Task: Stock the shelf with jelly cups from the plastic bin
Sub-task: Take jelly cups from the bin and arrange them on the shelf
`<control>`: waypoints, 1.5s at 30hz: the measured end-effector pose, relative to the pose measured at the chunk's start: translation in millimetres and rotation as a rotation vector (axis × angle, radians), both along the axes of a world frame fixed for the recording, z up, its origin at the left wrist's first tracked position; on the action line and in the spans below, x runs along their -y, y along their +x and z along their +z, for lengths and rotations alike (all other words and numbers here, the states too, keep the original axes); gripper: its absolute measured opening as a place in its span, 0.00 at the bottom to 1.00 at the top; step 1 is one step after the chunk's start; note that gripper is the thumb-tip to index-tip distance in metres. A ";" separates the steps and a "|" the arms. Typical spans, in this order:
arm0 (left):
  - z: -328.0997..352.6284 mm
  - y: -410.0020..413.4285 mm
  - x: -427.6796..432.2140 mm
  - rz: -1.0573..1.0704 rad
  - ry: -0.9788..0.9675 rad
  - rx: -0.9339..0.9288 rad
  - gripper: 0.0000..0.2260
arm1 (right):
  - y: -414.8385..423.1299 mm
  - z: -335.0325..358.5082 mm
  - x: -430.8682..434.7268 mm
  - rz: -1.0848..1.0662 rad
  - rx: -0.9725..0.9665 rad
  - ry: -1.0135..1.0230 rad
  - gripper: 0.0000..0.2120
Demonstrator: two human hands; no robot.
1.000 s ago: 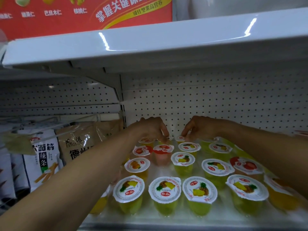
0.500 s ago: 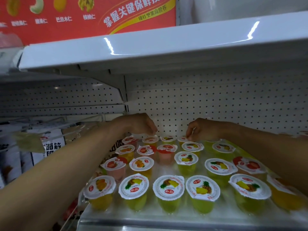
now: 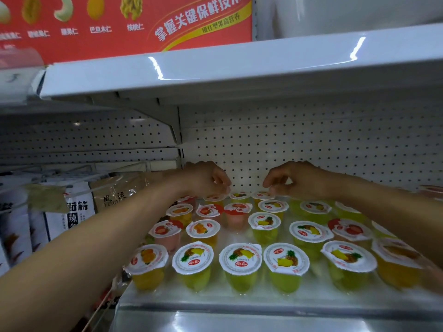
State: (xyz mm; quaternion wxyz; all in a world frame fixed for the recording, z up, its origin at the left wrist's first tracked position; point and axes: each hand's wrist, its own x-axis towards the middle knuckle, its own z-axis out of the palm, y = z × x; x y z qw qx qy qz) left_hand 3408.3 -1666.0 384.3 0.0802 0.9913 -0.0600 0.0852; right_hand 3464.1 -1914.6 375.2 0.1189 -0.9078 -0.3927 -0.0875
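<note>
Mid-frame, left hand (image 3: 208, 180) and right hand (image 3: 296, 179) curl over back-row cups (image 3: 239, 195); whether they pinch any, I cannot tell. Best set each upright, snug in line.

Count: jelly cups (image 3: 240, 258), front row 6; three more rows behind, partly hidden, at least 20 in all. Readable lids: pineapple 8, red 4, orange 4. Hands 2: left hand (image 3: 206, 180), right hand (image 3: 302, 182). Left of frame, snack bags (image 3: 72, 216): at least 3. Upper left, red sign (image 3: 119, 44): 1
</note>
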 end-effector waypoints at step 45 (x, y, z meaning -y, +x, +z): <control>-1.0 -85.0 43.5 -0.113 0.085 -0.009 0.15 | -87.3 -20.0 30.0 -0.045 -0.080 0.088 0.15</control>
